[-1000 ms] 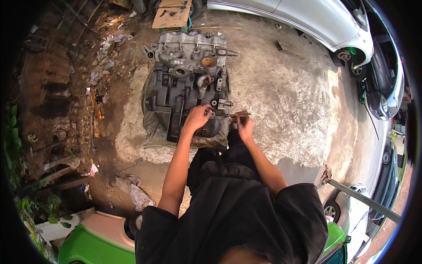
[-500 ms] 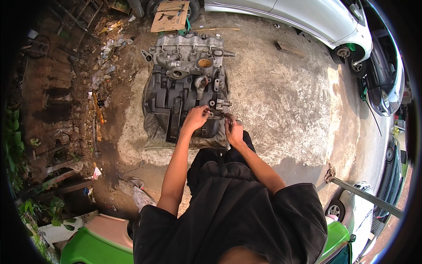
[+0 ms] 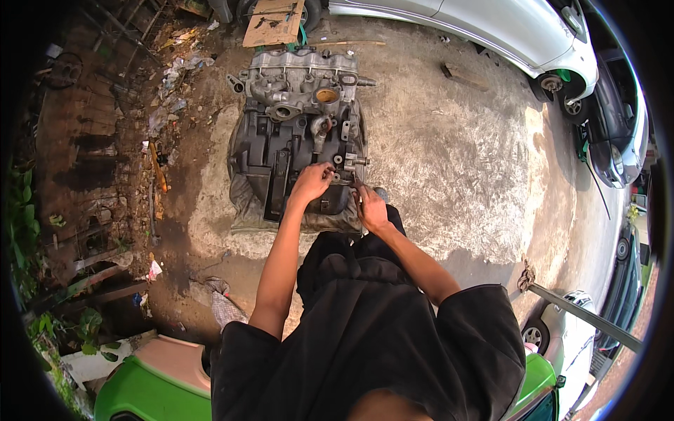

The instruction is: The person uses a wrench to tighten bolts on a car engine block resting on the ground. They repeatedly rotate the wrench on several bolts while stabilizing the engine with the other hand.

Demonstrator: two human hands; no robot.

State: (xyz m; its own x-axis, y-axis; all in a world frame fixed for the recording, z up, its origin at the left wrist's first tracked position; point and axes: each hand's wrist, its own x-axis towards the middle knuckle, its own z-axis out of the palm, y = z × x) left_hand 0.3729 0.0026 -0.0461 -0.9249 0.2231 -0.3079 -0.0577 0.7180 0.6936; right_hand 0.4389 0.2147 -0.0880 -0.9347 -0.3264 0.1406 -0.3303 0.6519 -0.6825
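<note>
A car engine (image 3: 258, 144) lies before me, its dark block nearest and its grey metal head (image 3: 302, 64) at the far end. At its near right side, a small silver metal fitting (image 3: 351, 163) sticks out. My left hand (image 3: 312, 182) rests over the block just left of this fitting, fingertips pinched together. My right hand (image 3: 371, 209) is just right of the block's near corner, its fingers closed and pointing at the fitting's near side. Something small and dark shows at the right fingertips, too small to name. What the left fingers hold, if anything, is hidden.
Under the engine is a crumpled grey cloth (image 3: 246, 217). Beyond it, a cardboard sheet (image 3: 274, 24) bears some dark items. A silver car (image 3: 477, 28) stands at the far right, with a wood block (image 3: 463, 76) on the concrete. Litter (image 3: 168, 84) lies along the left.
My right hand has shifted slightly left, its fingertips nearer the fitting and my left hand. The left hand stays at nearly the same spot on the engine. The view has tilted a little.
</note>
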